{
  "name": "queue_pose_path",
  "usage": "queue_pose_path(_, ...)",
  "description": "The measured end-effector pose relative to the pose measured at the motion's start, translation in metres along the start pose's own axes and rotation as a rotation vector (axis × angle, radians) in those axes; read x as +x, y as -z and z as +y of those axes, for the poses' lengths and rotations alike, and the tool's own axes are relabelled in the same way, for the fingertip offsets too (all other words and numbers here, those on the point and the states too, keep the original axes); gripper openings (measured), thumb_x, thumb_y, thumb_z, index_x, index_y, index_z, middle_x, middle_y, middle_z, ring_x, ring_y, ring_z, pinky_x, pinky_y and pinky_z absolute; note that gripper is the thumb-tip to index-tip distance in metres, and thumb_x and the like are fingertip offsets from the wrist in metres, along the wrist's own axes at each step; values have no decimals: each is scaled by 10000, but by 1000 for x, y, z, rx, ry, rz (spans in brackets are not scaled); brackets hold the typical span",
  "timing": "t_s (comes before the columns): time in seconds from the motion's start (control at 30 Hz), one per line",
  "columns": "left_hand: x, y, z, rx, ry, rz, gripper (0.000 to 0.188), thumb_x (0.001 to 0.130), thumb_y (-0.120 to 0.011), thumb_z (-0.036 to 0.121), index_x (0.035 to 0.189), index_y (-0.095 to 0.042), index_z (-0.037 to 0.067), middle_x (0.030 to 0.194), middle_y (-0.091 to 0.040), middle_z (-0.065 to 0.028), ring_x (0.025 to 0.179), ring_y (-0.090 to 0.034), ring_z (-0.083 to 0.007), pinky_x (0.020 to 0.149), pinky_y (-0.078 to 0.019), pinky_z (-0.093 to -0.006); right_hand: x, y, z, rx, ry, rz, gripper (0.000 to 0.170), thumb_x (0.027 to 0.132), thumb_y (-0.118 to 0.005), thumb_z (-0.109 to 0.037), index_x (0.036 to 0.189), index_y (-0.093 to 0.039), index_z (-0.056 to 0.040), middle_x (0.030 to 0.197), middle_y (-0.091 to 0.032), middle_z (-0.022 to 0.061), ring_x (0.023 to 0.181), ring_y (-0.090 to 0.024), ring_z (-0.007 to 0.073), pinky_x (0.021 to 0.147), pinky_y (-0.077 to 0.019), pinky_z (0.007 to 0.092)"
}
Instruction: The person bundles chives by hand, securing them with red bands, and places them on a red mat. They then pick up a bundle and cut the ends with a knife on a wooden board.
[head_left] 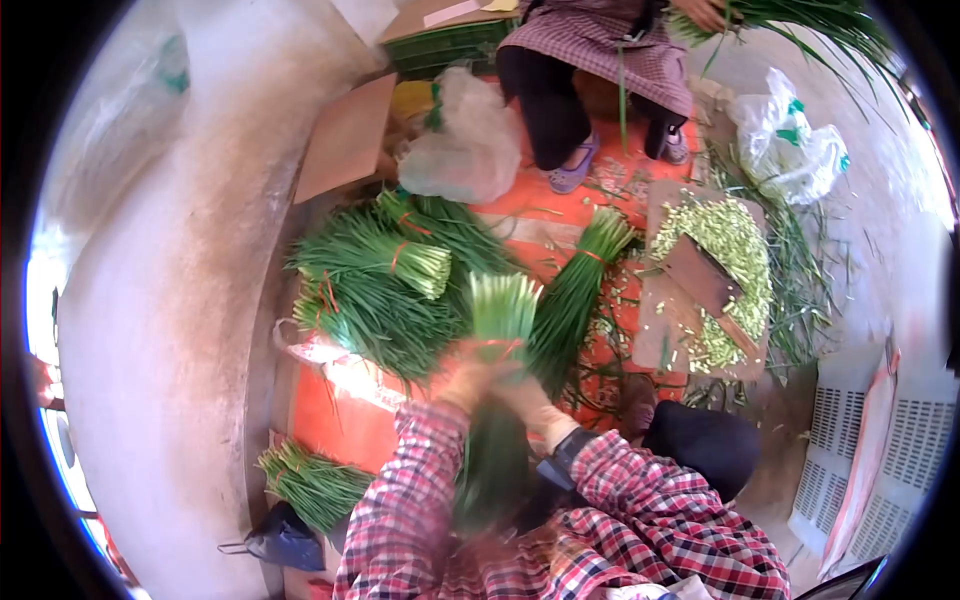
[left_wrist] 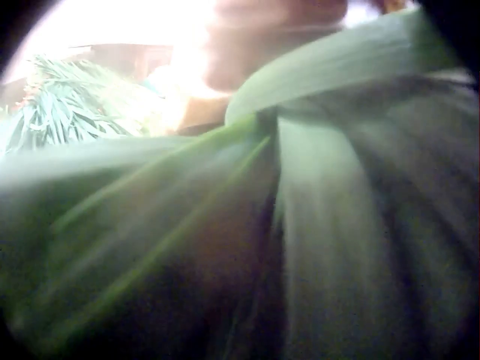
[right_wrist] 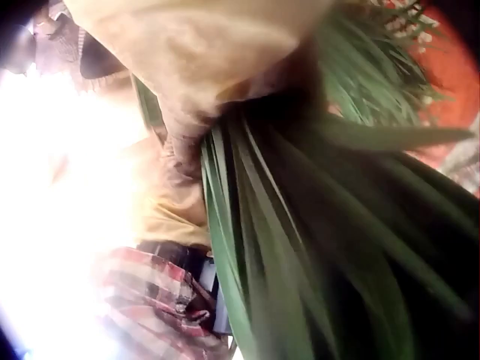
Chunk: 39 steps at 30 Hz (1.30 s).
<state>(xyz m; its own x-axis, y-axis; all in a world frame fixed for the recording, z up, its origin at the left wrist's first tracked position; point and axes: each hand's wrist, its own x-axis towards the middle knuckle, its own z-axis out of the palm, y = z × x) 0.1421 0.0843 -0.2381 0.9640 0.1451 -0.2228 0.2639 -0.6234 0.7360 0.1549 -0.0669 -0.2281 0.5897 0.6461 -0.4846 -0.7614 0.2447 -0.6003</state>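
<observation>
Both hands grip a bundle of garlic chives [head_left: 503, 308], pale cut ends pointing away and green leaves hanging toward the lap. A red band circles it just above the fingers. My left hand [head_left: 468, 378], blurred, wraps the left side; my right hand [head_left: 527, 398] holds the right side, close beside it. Broad chive leaves [left_wrist: 322, 217] fill most of the left wrist view. In the right wrist view, the right hand [right_wrist: 202, 60] curls over the leaves [right_wrist: 262, 247], its fingertips hidden.
Banded chive bundles [head_left: 390, 265] are piled ahead left, another bundle [head_left: 585, 270] ahead right. A cleaver [head_left: 702, 275] lies on a board [head_left: 655, 335] with chopped stems. More chives [head_left: 310, 485] lie near left. Opposite sits a person in a checked apron [head_left: 610, 50]. Plastic crates [head_left: 860, 450] stand right.
</observation>
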Motion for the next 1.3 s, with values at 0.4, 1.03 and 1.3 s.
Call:
queue_pose_path(0.4,-24,55,102,-1000,431,199,492,715,-621,34,1181,-465,1,1098,-571,-147,932,-582,-207,814,-483,-306,142,145,-119,-676,22,1162,895,614,-811,-481,1203,-485,109,1141,-582,308,1087,-586,362,910,-470,404)
queue_pose_path(1.03,-123,86,108,-1019,198,595,589,616,-617,-37,1191,-510,35,1046,-606,-76,894,-595,-193,734,-500,-304,24,-21,-117,-662,904,304,799,597,-837,-166,1253,-407,-14,1155,-538,154,1031,-562,281,882,-454,406)
queue_pose_path(1.3,-149,94,136,-1069,42,518,635,561,-800,73,1145,-563,-2,1097,-622,-89,979,-601,-220,832,-490,-335,-7,-59,-109,-629,1061,85,777,568,-847,-145,1229,-448,-56,1110,-564,130,1002,-571,280,881,-453,393)
